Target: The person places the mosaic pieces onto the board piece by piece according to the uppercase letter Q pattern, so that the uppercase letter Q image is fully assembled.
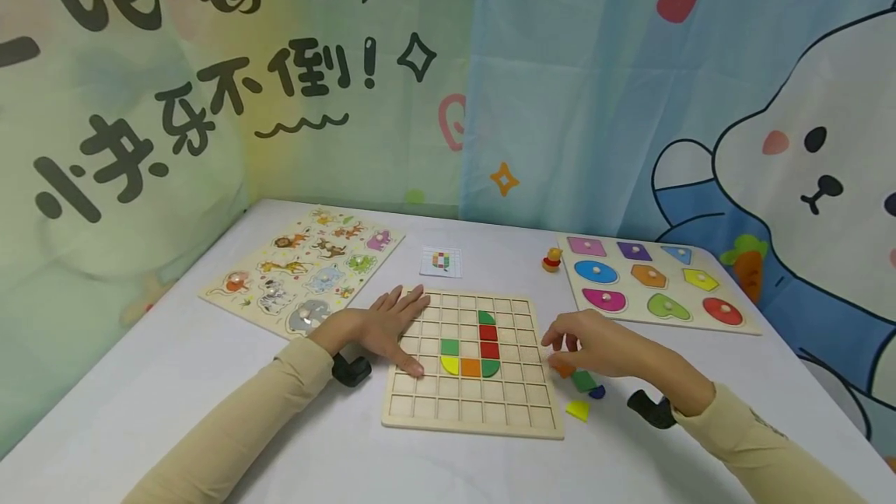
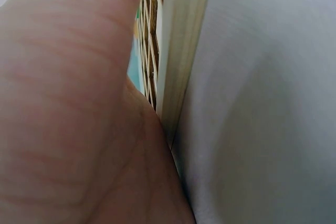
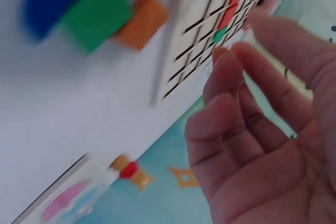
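My left hand (image 1: 383, 329) rests spread on the left edge of a wooden grid board (image 1: 483, 420); its palm meets the board's side in the left wrist view. Green, red, orange and yellow pieces sit in the grid, among them a red square (image 1: 489, 351), an orange square (image 1: 471, 368) and a yellow quarter-circle (image 1: 449, 365). Beside the board's right edge hovers my right hand (image 3: 252, 145), fingers loosely bent, thumb apart, nothing between them. Close under it lie an orange piece (image 3: 143, 20), a green square (image 3: 100, 11), a blue rounded piece (image 3: 50, 3) and a yellow piece (image 1: 577, 410).
Behind the board lies a small pattern card (image 1: 451, 272). An animal puzzle (image 1: 245, 309) is at the left, a shape puzzle (image 1: 700, 323) at the right. A small bear figure (image 1: 551, 260) stands near the back. Printed curtains (image 1: 560, 99) hang behind the white table (image 1: 315, 449).
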Available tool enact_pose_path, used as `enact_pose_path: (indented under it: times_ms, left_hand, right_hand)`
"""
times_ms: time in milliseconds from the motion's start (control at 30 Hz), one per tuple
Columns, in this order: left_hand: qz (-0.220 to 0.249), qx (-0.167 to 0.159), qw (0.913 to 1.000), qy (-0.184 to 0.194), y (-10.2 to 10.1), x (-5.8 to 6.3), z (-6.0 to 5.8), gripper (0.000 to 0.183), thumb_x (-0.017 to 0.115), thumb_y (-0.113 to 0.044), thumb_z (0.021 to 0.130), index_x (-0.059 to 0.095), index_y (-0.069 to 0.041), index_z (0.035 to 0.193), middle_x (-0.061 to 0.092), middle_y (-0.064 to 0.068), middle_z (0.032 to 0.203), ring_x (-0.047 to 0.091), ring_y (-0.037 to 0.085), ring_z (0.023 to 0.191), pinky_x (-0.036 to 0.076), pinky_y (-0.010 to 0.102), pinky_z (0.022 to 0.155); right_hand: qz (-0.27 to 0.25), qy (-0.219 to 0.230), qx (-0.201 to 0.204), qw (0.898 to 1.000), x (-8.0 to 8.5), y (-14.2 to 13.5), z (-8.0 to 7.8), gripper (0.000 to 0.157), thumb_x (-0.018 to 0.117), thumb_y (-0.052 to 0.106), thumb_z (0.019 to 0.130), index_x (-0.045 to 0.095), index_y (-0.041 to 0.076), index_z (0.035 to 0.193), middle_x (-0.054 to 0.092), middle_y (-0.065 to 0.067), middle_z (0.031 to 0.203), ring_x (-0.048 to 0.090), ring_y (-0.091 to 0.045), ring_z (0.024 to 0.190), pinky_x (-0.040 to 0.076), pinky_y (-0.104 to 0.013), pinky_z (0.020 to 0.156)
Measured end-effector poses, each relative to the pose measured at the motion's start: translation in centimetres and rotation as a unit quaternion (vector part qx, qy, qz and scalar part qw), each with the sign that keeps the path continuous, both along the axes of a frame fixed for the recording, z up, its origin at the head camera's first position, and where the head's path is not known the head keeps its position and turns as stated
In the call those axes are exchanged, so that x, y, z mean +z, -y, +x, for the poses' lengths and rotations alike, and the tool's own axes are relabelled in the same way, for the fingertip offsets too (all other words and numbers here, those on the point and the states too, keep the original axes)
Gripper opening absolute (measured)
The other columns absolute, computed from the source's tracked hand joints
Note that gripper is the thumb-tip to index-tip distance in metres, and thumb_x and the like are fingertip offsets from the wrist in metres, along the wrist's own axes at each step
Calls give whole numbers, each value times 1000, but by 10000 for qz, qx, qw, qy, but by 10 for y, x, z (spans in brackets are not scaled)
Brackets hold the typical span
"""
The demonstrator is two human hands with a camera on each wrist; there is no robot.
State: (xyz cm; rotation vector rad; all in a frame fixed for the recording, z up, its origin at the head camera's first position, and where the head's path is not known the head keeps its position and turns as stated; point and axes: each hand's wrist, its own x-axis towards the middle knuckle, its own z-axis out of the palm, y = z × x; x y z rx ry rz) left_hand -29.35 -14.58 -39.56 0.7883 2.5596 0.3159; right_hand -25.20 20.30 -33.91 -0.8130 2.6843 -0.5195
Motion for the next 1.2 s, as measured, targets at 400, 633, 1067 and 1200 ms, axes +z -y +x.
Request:
enact_pose_path:
  times_ms: [400,633,1067,1200]
  left_hand:
    - [64,-17,10000,34,3,-3,0,123,69,-69,75,-2,-13,158,-16,6,164,-15,36,149,-5,51,121]
    - [152,-15,9999,25,1,-1,1,122,70,-67,76,-2,-13,158,-15,7,164,-14,36,149,-3,52,121]
    - [143,-25,9999,-5,1,-2,0,122,71,-67,76,-2,-13,158,-14,7,164,-14,36,149,-3,52,121]
    - [164,0,9999,3,1,-2,0,123,71,-67,75,-2,-14,158,-15,6,164,-14,36,149,-4,52,121]
  right_hand:
    - [80,504,-377,9980,-17,-48,12,39,83,27,77,66,12,108,59,3,89,52,-13,77,50,-21,61]
    - [175,578,-398,9974,-25,-50,11,37,84,25,75,65,15,105,56,3,85,51,-14,76,49,-21,62]
    - [72,311,-22,9995,-29,-50,5,26,81,27,78,62,17,92,56,6,80,51,-10,74,48,-20,63]
    - [108,262,-23,9996,-26,-49,5,26,81,28,77,61,17,91,56,6,80,52,-10,74,48,-20,63]
